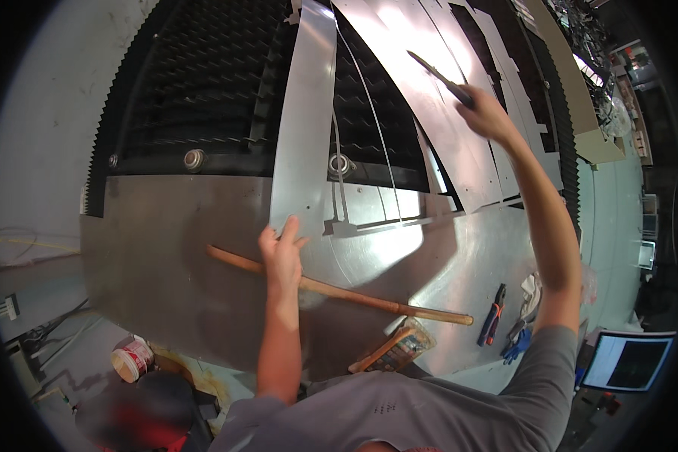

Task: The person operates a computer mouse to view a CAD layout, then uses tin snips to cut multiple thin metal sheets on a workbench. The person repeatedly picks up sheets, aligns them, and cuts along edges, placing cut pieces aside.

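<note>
My left hand (pixel 282 252) grips the near end of a long silver sheet metal strip (pixel 303 128), with the thumb side on its top. This strip reaches away over the dark slatted cutting bed (pixel 211 83). In my right hand (pixel 484 114) is a long, narrow dark tool (pixel 435 74), its thin end pointing away to the left. It is held over a wide curved metal sheet (pixel 429 98) at the right, whose far part shines with glare. I cannot tell whether the tool touches the sheet. Thin cut-out scrap strips (pixel 384 143) lie between the two pieces.
Across the near metal table (pixel 166 248) lies a long wooden stick (pixel 361 299), passing beneath my left forearm. A plastic-wrapped keypad device (pixel 403 346), pliers (pixel 492 315) and gloves (pixel 523 324) sit at the near edge. A monitor (pixel 629 361) stands at right, a bucket (pixel 132 360) at lower left.
</note>
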Motion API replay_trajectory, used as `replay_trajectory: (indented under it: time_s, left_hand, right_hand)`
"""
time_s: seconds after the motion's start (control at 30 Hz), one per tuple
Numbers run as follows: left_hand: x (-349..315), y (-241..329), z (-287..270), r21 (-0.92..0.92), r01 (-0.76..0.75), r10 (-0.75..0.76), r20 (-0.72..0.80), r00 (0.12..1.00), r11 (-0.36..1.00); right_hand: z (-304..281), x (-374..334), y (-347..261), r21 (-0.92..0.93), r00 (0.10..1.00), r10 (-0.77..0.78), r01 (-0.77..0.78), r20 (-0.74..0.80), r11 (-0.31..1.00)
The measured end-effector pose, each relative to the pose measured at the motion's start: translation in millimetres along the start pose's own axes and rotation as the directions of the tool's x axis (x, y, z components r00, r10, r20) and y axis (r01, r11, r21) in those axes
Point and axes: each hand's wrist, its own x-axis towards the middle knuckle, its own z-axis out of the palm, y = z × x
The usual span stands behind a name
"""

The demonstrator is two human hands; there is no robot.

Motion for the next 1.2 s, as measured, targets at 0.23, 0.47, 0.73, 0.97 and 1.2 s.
replay_trajectory:
  time_s: [0.23, 0.47, 0.73, 0.97, 1.2]
  left_hand:
    - [32.7, 78.9, -45.5, -0.029, -0.114, 0.113, -0.019, 0.993, 0.993]
    - [52.8, 149.1, -55.1, 0.053, -0.153, 0.150, 0.046, 0.988, 0.987]
    - [61.1, 176.5, -65.1, 0.086, -0.140, 0.134, 0.074, 0.988, 0.986]
    - [71.5, 162.9, -80.7, 0.106, -0.142, 0.135, 0.066, 0.989, 0.984]
    - [76.5, 146.9, -92.9, 0.117, -0.120, 0.114, 0.060, 0.992, 0.986]
  right_hand:
    - [10.8, 68.1, -146.9, 0.931, 0.961, 0.003, -0.270, 0.278, 0.247]
    - [66.3, 92.3, -200.4, 0.818, 0.811, 0.147, -0.574, 0.567, 0.011]
    - [100.7, 157.8, -210.4, 0.819, 0.807, 0.138, -0.569, 0.574, -0.079]
    - [111.2, 175.6, -207.1, 0.839, 0.835, 0.084, -0.538, 0.544, -0.083]
    - [117.1, 157.7, -201.7, 0.838, 0.837, 0.085, -0.525, 0.540, -0.150]
